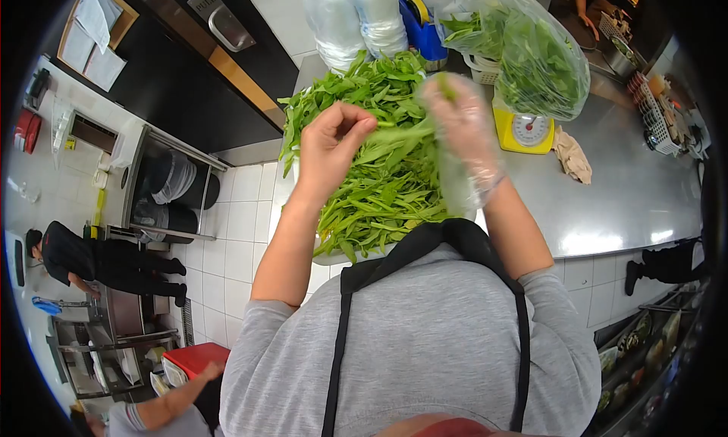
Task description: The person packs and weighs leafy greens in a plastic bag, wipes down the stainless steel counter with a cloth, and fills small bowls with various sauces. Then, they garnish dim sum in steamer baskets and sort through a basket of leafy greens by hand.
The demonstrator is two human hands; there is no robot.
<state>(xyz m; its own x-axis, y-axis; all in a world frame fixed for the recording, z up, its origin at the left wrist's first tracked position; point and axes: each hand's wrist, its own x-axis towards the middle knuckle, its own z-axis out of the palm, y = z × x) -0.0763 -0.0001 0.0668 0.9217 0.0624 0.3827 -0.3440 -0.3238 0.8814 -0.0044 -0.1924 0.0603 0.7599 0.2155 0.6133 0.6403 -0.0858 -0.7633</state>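
Observation:
Between finger and thumb, my bare left hand [334,145] pinches the end of a green vegetable stem [394,134] that looks like water spinach. The stem stretches across to my right hand [464,128], which wears a clear plastic glove and is smeared by motion. Its fingers look curled around leafy greens, with a bit of green showing at the top. Below both hands lies a big heap of the same long-leaved greens [379,213], covering most of the pale container beneath it.
A yellow scale [526,130] stands on the steel counter [607,187], with a beige cloth [572,156] beside it. Behind are a clear bag of greens [542,65], plastic bag rolls [334,27] and a blue tape dispenser [422,27]. Other people [91,259] work at the left.

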